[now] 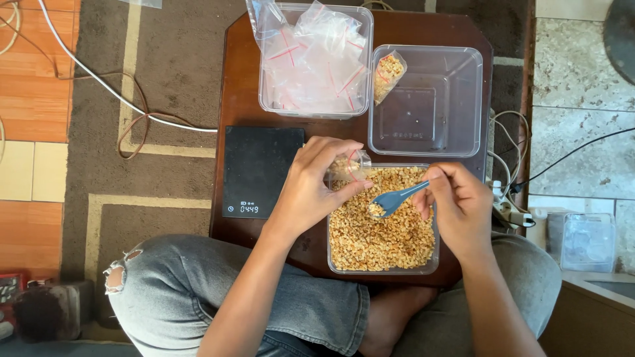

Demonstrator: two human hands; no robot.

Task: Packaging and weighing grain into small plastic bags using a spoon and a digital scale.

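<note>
Knees in torn jeans [218, 291] frame a low wooden tabletop [238, 79]. Left of the tub of golden kernels [382, 231] sits a black scale [259, 170]. Over the tub, the left hand [311, 192] pinches a small clear bag [349, 166] open so spills drop back; the right hand [460, 201], fingers closed on a blue spoon [395, 198], holds its loaded bowl just below the bag's mouth.

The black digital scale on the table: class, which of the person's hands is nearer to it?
Left. The left hand, holding a small clear bag, is just beside the right edge of the scale. The right hand, holding a blue spoon, is farther away, beyond the tub of nuts.
</note>
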